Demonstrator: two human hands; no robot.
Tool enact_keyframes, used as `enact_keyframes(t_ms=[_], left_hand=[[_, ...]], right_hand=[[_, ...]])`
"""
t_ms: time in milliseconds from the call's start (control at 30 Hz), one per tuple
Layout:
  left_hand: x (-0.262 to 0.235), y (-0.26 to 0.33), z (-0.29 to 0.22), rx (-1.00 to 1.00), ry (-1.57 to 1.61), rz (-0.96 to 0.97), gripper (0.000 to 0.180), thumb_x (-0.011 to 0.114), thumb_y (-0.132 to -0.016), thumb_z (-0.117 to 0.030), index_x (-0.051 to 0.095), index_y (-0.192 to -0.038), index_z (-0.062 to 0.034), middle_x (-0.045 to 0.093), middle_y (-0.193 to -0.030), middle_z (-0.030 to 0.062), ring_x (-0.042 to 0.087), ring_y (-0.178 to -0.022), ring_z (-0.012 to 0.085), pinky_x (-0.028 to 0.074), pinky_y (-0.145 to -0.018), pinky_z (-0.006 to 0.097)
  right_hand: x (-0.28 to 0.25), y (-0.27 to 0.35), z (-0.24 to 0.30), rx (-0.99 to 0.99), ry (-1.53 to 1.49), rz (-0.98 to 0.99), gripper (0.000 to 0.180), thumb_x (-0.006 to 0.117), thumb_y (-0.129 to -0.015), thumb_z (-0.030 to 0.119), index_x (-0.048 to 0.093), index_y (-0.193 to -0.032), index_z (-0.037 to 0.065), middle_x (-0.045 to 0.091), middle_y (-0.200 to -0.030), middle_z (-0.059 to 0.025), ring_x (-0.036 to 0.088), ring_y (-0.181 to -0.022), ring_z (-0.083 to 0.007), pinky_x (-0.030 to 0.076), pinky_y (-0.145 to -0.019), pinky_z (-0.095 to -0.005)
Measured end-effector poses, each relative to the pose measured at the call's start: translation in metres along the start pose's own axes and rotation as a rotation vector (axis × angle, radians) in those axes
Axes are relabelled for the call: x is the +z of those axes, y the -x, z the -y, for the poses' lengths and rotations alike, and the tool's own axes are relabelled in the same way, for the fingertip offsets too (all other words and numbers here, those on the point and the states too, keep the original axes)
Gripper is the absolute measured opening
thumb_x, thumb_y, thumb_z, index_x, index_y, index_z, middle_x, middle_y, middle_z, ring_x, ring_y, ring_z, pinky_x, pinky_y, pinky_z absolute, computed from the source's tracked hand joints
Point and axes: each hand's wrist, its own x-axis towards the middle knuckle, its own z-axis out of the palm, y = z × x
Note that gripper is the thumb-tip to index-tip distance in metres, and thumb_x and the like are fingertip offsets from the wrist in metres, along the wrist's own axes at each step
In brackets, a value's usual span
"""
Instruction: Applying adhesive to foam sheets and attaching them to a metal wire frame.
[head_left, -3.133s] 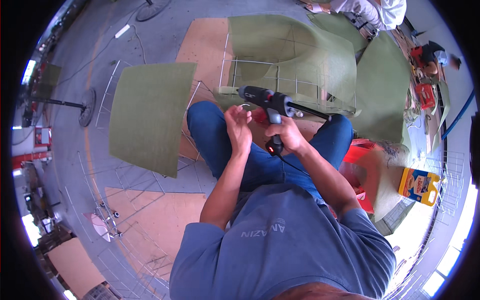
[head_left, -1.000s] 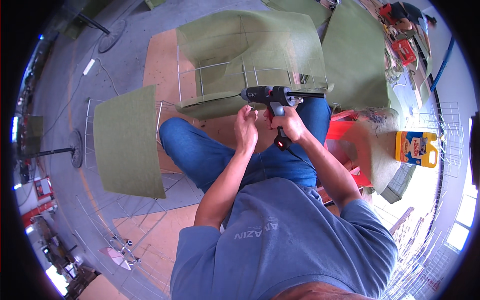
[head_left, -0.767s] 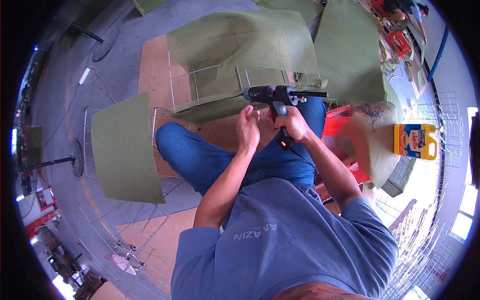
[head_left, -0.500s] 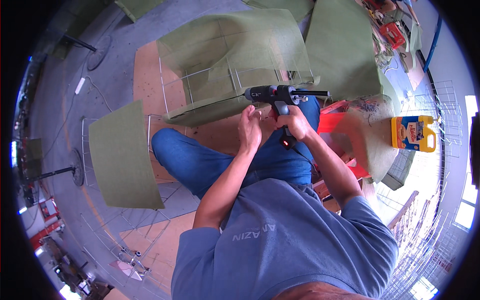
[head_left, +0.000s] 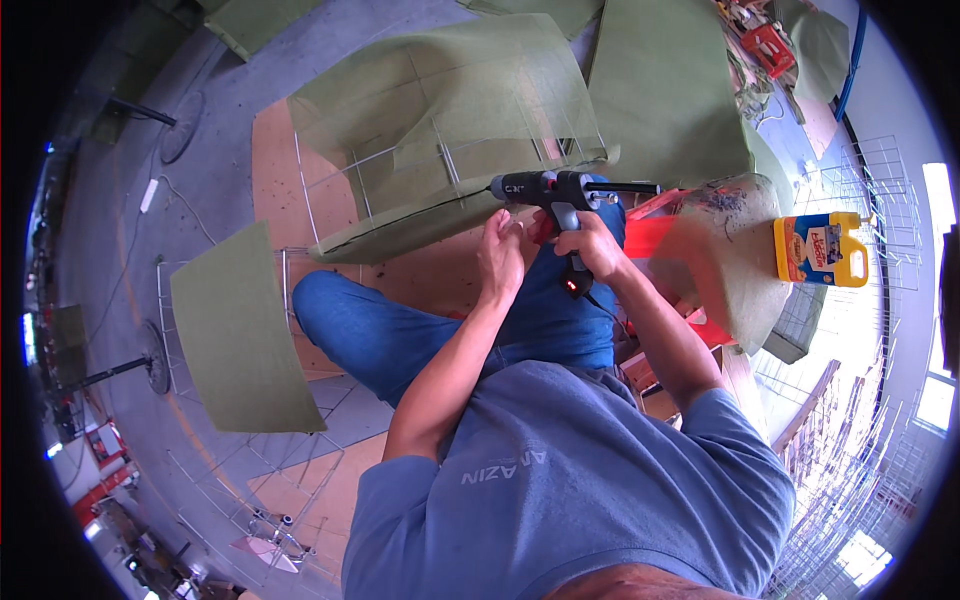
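Note:
My right hand is wrapped round the handle of a black and grey hot glue gun, with a small red display lit below the grip. A black glue stick juts from its back end, and the nozzle points left. Just under the nozzle is my left hand, its fingers drawn together at the tips; what they pinch, if anything, I cannot make out. Beyond both hands lies a wire frame partly covered with thin green fabric. Its near rolled edge runs close to my left fingertips.
At the left stands another wire frame with a green panel. To the right, a yellow jug rests beside a fabric-draped red stool. Green sheets lie farther off. A white power strip with a cord is on the floor.
The surroundings have shifted slightly leftward in view. Both hands and the glue gun keep almost the same position and grip.

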Motion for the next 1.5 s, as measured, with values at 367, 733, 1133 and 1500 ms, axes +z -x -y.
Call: enact_keyframes(t_ms=[367,733,1133,1500], left_hand=[[0.026,-0.004,-0.007,-0.003,-0.016,0.066,0.050,0.056,-0.099,-0.015,0.048,-0.143,0.0073,0.056,-0.144,0.0242,0.057,-0.132,0.0278,0.044,-0.110,0.035],[0.076,-0.012,-0.013,0.048,-0.039,0.227,0.054,0.056,-0.099,-0.017,0.044,-0.146,0.0068,0.052,-0.147,0.0261,0.056,-0.132,0.0285,0.042,-0.110,0.036],[0.120,-0.025,-0.010,0.266,-0.464,0.215,0.052,0.061,-0.092,-0.023,0.056,-0.134,0.0072,0.061,-0.133,0.0277,0.055,-0.127,0.0419,0.040,-0.111,0.048],[0.146,-0.037,-0.002,0.287,-0.496,0.267,0.053,0.059,-0.093,-0.026,0.056,-0.137,0.0034,0.058,-0.139,0.0270,0.050,-0.136,0.0391,0.033,-0.115,0.049]], right_hand=[[-0.027,0.003,-0.005,0.025,-0.001,-0.028,0.032,0.060,-0.068,0.009,0.065,-0.096,-0.005,0.067,-0.085,-0.0101,0.063,-0.082,-0.0195,0.049,-0.080,-0.0310],[-0.070,0.022,-0.004,0.049,-0.011,-0.178,0.035,0.061,-0.068,0.008,0.063,-0.100,-0.006,0.066,-0.082,-0.0102,0.065,-0.080,-0.0207,0.052,-0.080,-0.0328],[-0.096,0.034,0.002,0.041,-0.023,-0.339,0.034,0.060,-0.068,0.011,0.064,-0.097,-0.006,0.064,-0.077,-0.0103,0.062,-0.075,-0.0207,0.049,-0.075,-0.0327],[-0.115,0.037,0.002,0.031,-0.021,-0.415,0.032,0.060,-0.068,0.010,0.064,-0.095,-0.005,0.063,-0.078,-0.0093,0.062,-0.072,-0.0213,0.050,-0.073,-0.0329]])
